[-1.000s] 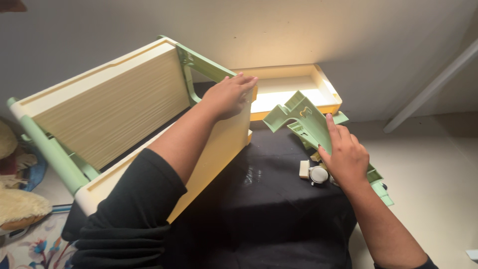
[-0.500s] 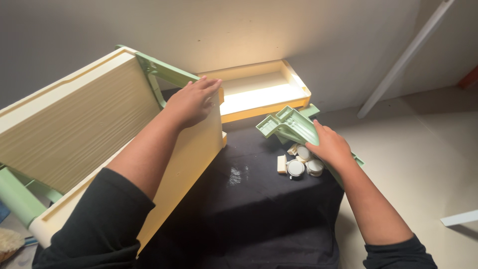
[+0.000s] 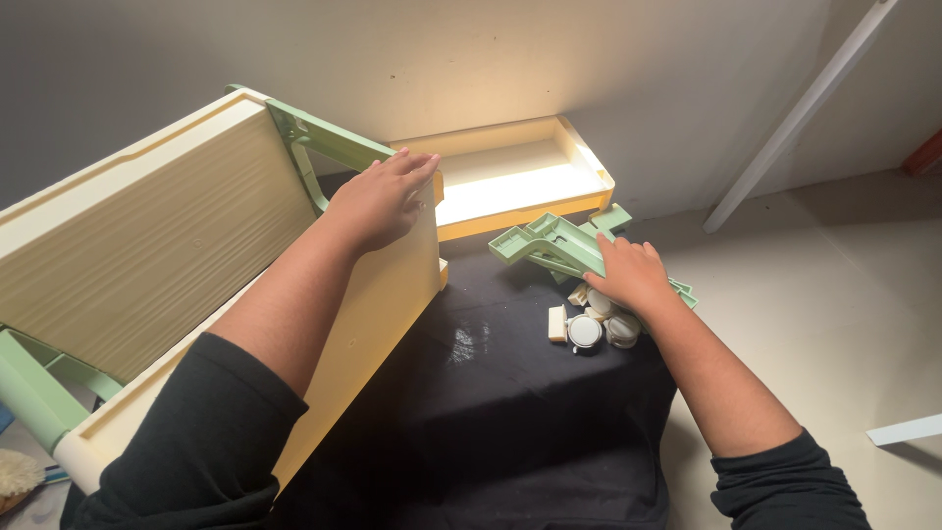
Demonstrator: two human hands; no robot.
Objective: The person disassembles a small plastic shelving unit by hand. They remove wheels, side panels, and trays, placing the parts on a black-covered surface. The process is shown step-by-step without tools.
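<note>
A home room, it seems: a plain wall (image 3: pixel 510 59), a bare pale floor (image 3: pixel 844 324), a black cloth (image 3: pixel 510 412) spread on it, and flat-pack furniture parts laid out, a cream cabinet (image 3: pixel 147 236), a drawer (image 3: pixel 510 177), green brackets (image 3: pixel 549 245) and castors (image 3: pixel 586 331).

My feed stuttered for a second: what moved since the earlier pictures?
The right hand lowered the green bracket from raised to lying low on the black cloth, above the castor wheels. The left hand stays on the cream shelf unit.
</note>
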